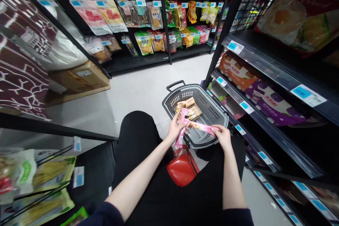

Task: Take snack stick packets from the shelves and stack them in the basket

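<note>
Hands work over the grey basket [212, 113]: left hand [175, 129] and right hand [223, 136] each grip pink snack packets [197, 126]; tan packets [191, 109] already lie inside, near its far-left corner.

Two hands: the left hand [175, 128] and the right hand [224, 137] hold two pink packets [197, 126] between them. One grey basket [212, 113] at 12 o'clock carries several tan packets [192, 108] (exact count unclear). One red stool [181, 169] sits at 6 o'clock.
</note>
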### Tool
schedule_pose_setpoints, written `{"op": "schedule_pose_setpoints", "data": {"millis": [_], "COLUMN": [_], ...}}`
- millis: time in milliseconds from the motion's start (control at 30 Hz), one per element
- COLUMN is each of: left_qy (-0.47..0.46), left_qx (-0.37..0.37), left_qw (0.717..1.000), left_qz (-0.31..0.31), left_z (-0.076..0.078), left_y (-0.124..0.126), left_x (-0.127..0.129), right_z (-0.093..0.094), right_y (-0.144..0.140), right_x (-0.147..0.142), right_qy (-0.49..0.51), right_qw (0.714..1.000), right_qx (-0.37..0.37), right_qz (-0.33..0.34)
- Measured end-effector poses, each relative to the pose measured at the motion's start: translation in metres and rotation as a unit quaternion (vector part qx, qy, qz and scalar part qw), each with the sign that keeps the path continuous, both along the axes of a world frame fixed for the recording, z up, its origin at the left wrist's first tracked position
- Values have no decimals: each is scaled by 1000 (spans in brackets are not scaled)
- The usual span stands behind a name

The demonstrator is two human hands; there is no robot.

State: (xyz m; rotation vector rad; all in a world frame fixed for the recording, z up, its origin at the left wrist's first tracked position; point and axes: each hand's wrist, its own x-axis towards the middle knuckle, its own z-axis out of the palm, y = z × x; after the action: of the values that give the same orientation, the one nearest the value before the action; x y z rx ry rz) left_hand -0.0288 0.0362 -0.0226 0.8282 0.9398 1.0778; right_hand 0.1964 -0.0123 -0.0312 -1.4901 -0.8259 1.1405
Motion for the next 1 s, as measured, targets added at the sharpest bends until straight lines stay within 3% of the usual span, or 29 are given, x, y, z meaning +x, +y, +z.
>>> {"op": "schedule_pose_setpoints", "data": {"millis": [133,200,333,533,733,867,1000], "left_qy": [-32,-58,-90,-74,-127,-121,46], "left_qx": [-48,-64,-88,-75,-106,-73,4], "left_qw": [993,984,968,984,983,988,999], "left_qz": [107,155,217,143,78,62,-8], "left_z": [-2,0,6,7,3,6,0], "left_y": [7,10,14,10,11,12,9], "left_x": [-6,-9,-12,-8,-9,-13,-12], "right_z": [-11,-19,-34,-53,-72,-75,-67], "right_y": [-1,-2,-2,16,38,37,33], "right_x": [8,12,6,-29,-67,-59,-39], "right_qy": [74,95,-10,-126,-149,-146,-110], "right_qw": [994,991,989,981,981,983,987], "right_qx": [-24,-57,-141,-149,-112,-105,-112], "right_qz": [-73,-76,-31,11,45,44,36]}}
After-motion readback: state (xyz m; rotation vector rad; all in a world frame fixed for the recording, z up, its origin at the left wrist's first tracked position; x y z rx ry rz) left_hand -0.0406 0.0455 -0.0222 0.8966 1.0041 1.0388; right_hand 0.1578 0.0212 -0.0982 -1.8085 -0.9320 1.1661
